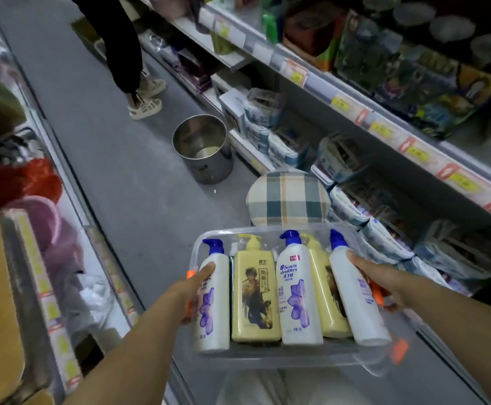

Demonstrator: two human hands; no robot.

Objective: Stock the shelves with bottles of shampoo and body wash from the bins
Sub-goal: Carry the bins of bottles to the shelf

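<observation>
Bin (267, 358): clear, carried level over the aisle floor (121, 171).
Bottles (254, 290): five lying side by side inside, steady for carrying.
Left hand (191, 287): fingers clamp its left edge.
Right hand (384, 283): fingers clamp its right edge.

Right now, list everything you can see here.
clear bin: one, orange latches, held at both sides
white shampoo bottles: three, white with blue pumps, in the clear bin
yellow pump bottles: two, yellow, between the white ones
steel pot: one, silver, on the floor ahead
plaid cushion: one, green-beige, beyond the bin
wrapped packs: many, blue-white, low on the right
sandalled feet: two, beige, far ahead
left hand: grip on the bin's left side
right hand: grip on the bin's right side
</observation>
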